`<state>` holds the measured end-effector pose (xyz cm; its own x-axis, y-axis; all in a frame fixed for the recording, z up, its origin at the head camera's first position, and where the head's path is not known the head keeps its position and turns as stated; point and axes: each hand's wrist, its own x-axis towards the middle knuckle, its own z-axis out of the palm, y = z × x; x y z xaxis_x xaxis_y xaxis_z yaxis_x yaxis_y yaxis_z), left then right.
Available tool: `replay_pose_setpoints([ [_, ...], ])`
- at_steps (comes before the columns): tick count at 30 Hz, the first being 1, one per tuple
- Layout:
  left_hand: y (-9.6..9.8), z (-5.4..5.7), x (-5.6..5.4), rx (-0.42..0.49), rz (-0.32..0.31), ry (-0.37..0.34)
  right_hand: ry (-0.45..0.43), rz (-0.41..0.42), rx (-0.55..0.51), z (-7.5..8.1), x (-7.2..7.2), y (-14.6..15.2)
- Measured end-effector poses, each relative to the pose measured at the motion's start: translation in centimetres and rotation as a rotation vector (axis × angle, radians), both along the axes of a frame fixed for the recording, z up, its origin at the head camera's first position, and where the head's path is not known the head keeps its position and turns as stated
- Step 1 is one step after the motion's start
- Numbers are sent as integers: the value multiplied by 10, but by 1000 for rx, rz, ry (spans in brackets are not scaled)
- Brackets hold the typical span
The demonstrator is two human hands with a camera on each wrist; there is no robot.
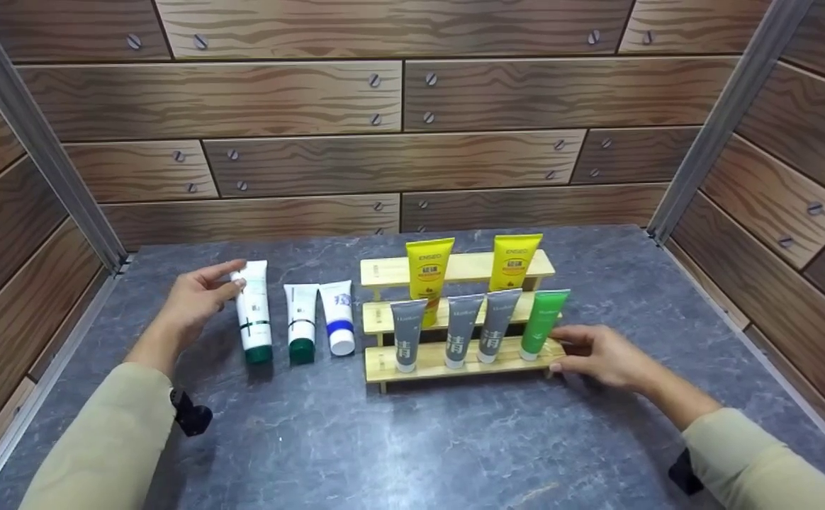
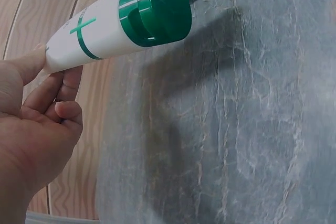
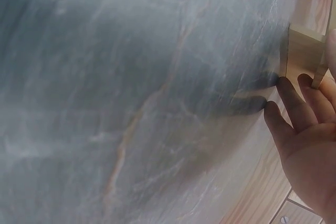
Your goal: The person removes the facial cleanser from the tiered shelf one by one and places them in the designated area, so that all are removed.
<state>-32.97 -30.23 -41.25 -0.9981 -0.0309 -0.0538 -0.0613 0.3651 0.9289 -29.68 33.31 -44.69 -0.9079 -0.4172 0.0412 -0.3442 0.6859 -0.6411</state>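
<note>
At the left, my left hand [image 1: 196, 301] pinches the flat end of a white tube [image 1: 254, 304] between thumb and fingers. That tube stands on its green cap [image 2: 157, 11]. Beside it are a smaller white tube with a green cap [image 1: 302, 319] and a white tube with a blue band [image 1: 338, 319]. My right hand [image 1: 604, 358] holds the right end of a three-step wooden rack [image 1: 382, 365], thumb at the front step, fingers [image 3: 296, 106] low by the table. Several grey tubes [image 1: 407, 333] and a green tube [image 1: 546, 322] stand on the lowest step.
Two yellow tubes, one left [image 1: 429, 269] and one right [image 1: 516, 261], stand higher on the rack. The grey marbled tabletop [image 1: 398, 439] is bounded by wood-patterned walls [image 1: 313, 99] with metal corner posts [image 1: 724, 120].
</note>
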Motion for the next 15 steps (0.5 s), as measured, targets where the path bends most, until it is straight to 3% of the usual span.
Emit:
replay_pose_setpoints([
  [15,3,-20,-9,7,-34,-16,-9,-2,-7,1,1,0],
])
